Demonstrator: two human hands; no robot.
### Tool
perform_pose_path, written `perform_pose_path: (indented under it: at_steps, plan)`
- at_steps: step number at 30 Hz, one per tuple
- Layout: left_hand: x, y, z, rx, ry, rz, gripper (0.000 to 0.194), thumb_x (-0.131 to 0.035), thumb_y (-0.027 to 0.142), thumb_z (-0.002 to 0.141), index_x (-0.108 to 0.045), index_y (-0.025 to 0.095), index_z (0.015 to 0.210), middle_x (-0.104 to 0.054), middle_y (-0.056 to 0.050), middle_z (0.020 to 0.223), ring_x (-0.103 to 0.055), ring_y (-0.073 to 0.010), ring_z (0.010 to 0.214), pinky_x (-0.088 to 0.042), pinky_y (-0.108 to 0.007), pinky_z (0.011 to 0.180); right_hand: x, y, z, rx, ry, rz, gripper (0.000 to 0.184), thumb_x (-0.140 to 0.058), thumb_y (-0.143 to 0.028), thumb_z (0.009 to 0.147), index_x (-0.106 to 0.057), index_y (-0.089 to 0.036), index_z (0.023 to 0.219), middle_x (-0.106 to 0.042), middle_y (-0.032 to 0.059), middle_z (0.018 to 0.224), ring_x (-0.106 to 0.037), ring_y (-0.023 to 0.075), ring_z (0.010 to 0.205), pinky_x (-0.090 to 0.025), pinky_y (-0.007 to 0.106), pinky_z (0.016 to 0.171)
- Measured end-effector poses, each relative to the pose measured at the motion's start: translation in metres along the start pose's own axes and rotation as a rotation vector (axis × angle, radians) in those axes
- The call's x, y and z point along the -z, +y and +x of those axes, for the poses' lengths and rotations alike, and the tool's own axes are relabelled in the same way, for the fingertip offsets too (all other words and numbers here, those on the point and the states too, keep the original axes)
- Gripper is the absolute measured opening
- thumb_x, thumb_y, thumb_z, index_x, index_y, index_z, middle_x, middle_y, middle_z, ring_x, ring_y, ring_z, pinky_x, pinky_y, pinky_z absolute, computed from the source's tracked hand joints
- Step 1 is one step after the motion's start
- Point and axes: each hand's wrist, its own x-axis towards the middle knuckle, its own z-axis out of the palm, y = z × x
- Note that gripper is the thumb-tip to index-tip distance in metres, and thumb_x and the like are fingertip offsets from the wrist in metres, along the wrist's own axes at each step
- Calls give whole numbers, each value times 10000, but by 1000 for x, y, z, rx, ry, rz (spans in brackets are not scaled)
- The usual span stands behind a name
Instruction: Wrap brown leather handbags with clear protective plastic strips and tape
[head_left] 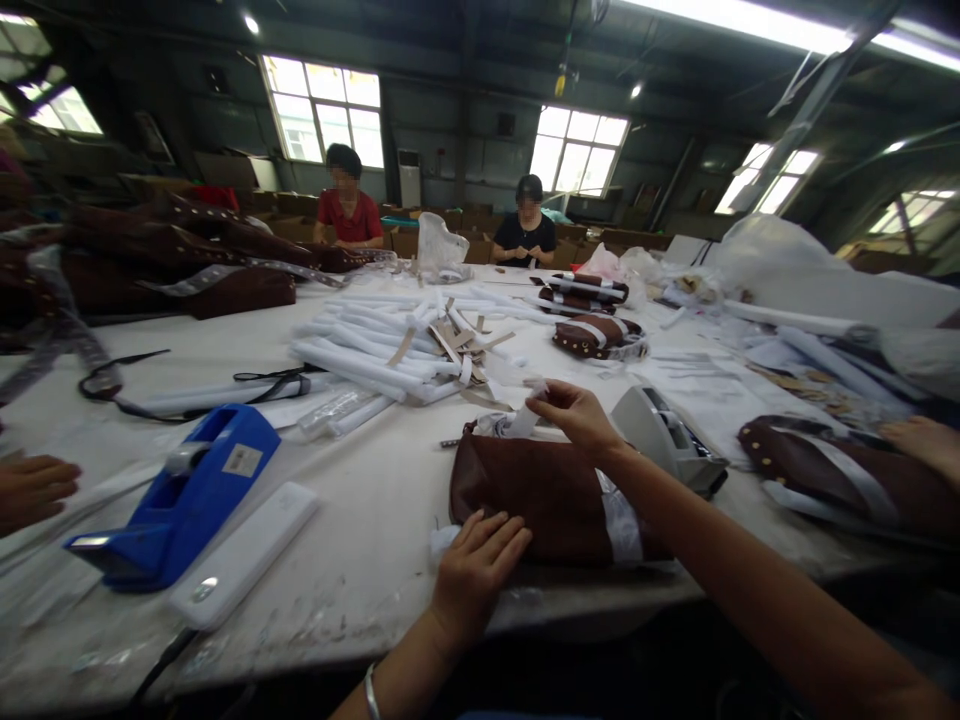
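A dark brown leather bag lies at the table's near edge, a translucent wrap around its right part. My left hand rests on its near left side, fingers stretched out flat against the leather. Over the bag's far edge, my right hand pinches a whitish translucent strip between thumb and fingers. Some of that strip is hidden behind the bag. Just right of the bag stands a grey-white tape dispenser, partly covered by my right forearm.
A blue tape dispenser and a white power strip sit on the left. White foam tubes and cardboard strips are heaped mid-table. Another person's hand shows at left; another touches a brown bag at right.
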Motion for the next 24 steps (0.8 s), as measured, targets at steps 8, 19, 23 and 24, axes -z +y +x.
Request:
perform_pose_path:
  at_steps: [8,19,23,24]
  plan:
    - [2,0,4,-20,18,3,332,-449,91,972,-690,211,1167,-734,-9,1167,-681,-183,1056,-517,-389,1035,-6,-14,-3,183,61,27,668,-851,-378,670,-624,-246,1284,-651,-35,811,-598,120,724,-537,267,701]
    - [2,0,3,1,-21,7,324,-447,132,988,-684,232,1186,-724,-7,1191,-672,-175,1078,-518,-388,1034,6,-39,-12,325,-11,-379,282,-771,-402,784,-763,-209,989,-749,41,886,-694,205,812,-590,345,784]
    - [1,-1,1,-1,-4,4,308,-469,136,983,-685,229,1182,-727,-2,1185,-672,-170,1078,-503,-381,1053,5,-47,-18,435,-8,-440,176,-722,-360,826,-791,-232,925,-772,40,989,-716,239,938,-577,380,902]
    - [1,-1,1,-2,-3,5,304,-475,139,982,-685,228,1182,-728,-6,1182,-672,-171,1079,-502,-382,1055,2,-48,-20,427,8,-448,191,-724,-362,823,-791,-237,952,-777,36,990,-722,251,937,-581,396,903]
